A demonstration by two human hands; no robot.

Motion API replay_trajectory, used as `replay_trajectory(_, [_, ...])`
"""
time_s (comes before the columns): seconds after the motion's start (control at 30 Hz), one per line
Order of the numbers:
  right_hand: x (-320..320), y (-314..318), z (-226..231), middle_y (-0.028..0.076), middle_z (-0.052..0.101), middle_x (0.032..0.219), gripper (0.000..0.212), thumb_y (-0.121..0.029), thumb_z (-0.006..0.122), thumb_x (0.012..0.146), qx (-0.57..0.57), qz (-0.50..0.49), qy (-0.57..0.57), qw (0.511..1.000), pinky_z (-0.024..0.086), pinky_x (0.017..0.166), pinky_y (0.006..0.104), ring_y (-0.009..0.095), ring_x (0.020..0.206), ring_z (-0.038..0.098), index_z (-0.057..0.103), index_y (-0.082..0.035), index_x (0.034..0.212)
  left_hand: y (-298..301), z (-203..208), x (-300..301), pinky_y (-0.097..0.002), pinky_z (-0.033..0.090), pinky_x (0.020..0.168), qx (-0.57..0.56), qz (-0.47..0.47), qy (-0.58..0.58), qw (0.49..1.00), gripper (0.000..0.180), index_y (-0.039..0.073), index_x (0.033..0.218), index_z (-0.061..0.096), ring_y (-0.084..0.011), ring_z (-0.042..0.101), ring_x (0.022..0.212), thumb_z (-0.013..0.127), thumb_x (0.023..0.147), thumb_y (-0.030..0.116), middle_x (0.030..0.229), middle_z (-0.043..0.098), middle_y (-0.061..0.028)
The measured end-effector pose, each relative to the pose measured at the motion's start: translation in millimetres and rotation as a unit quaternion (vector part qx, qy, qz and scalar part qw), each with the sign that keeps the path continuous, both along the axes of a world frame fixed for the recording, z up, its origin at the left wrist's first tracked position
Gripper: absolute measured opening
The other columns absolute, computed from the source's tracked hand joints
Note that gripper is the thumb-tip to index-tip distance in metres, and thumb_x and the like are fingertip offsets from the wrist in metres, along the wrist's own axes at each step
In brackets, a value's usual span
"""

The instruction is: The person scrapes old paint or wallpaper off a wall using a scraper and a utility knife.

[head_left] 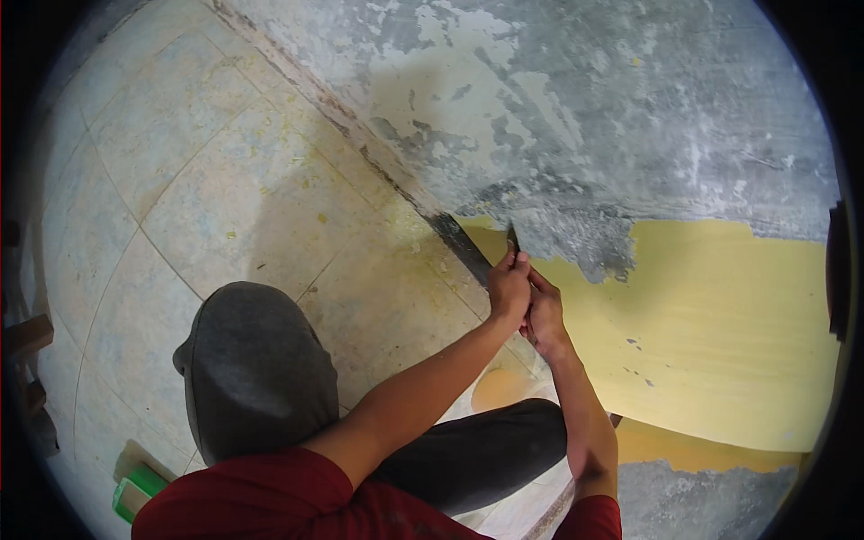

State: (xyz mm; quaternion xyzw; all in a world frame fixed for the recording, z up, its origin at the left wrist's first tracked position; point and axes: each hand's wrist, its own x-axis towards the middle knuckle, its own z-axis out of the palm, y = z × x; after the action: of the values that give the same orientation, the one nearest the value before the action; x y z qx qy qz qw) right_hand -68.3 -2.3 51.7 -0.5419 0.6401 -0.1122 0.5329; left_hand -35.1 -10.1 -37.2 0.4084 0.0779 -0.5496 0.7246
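Note:
My left hand [509, 288] and my right hand [545, 315] are closed together around the handle of a scraper, which their fingers mostly hide. Only the scraper's dark, narrow blade [513, 238] shows, sticking out past the fingertips. Its tip meets the wall where yellow paint [693, 306] gives way along a ragged edge to bare grey plaster [576, 238]. Both hands are low down, close to the dark skirting strip [463, 247] at the wall's foot.
Yellow flakes lie on the tiled floor [207, 198] along the wall. My bent knees, in dark trousers [261, 378], are below my arms. A green object [139, 490] sits at the lower left, and brown wooden pieces [29, 335] stand at the left rim.

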Motion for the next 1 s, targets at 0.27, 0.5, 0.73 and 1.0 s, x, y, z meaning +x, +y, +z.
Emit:
replay_trajectory(0.27, [14.5,14.6,-2.1,0.000,0.050,0.054,0.041,-0.023,0.045,0.100,-0.034,0.023,0.054,0.998,0.030,0.031,0.0251,0.008,0.035,0.040,0.054,-0.008,0.137,9.8,0.2,5.2,-0.0254,0.043,0.068,-0.011,-0.001,0.036,0.999,0.033,0.005,0.130,0.059,-0.0074,0.048,0.077,0.053,0.101,0.020,0.087,0.060,0.0004])
replay_trajectory(0.5, [16.7,12.3,-4.4,0.000,0.052,0.057,0.044,-0.023,0.047,0.099,-0.049,0.054,0.070,0.995,0.031,0.032,0.0251,0.008,0.037,0.041,0.052,-0.007,0.139,10.3,-5.3,9.3,-0.0231,0.042,0.064,-0.030,-0.055,0.120,0.991,0.036,0.009,0.135,0.057,-0.0072,0.049,0.072,0.051,0.101,0.018,0.094,0.065,-0.0025])
replay_trajectory(0.73, [24.5,8.9,-10.7,-0.001,0.050,0.057,0.041,-0.019,0.046,0.098,-0.046,0.045,0.097,0.993,0.030,0.033,0.0257,0.008,0.037,0.039,0.054,-0.008,0.137,6.2,-14.9,15.5,-0.0261,0.045,0.071,-0.079,-0.001,0.139,0.987,0.036,0.007,0.134,0.057,-0.0114,0.052,0.077,0.052,0.101,0.019,0.092,0.063,-0.0029])
replay_trajectory(1.0, [43.5,13.9,8.3,-0.001,0.047,0.054,0.042,-0.020,0.046,0.099,-0.064,0.038,0.133,0.988,0.030,0.032,0.0257,0.008,0.036,0.039,0.053,-0.009,0.139,7.0,5.9,29.1,-0.0258,0.042,0.063,-0.068,-0.038,0.163,0.983,0.028,0.007,0.121,0.062,-0.0077,0.046,0.072,0.048,0.103,0.023,0.083,0.057,0.0018])
